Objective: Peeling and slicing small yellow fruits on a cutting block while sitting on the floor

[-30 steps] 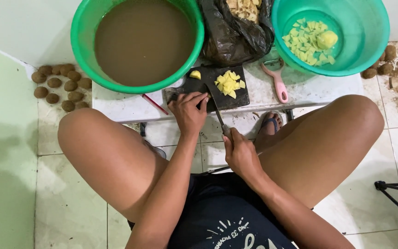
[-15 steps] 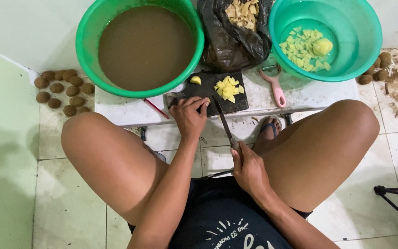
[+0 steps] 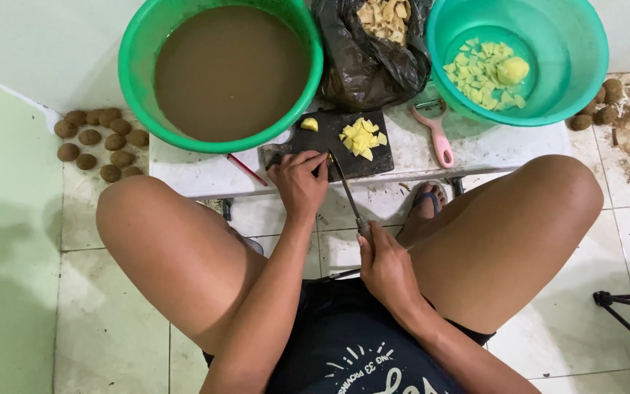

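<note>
The left hand [image 3: 299,184] is curled shut over something at the near edge of the dark cutting board [image 3: 297,143]; what it grips is hidden. The right hand [image 3: 388,273] is closed round the handle of a knife [image 3: 345,190], and compared with a second ago it sits nearer the body, the blade tip now meeting the left fingers. The pile of yellow diced pieces [image 3: 361,138] lies unchanged mid-board, so the cutting looks paused on a fresh piece, between the muddy-water basin [image 3: 220,73] and the basin of cut pieces [image 3: 577,66]

Left hand [image 3: 299,184] hides what it pins; knife [image 3: 347,191] handle buried in right hand [image 3: 388,271].
</note>
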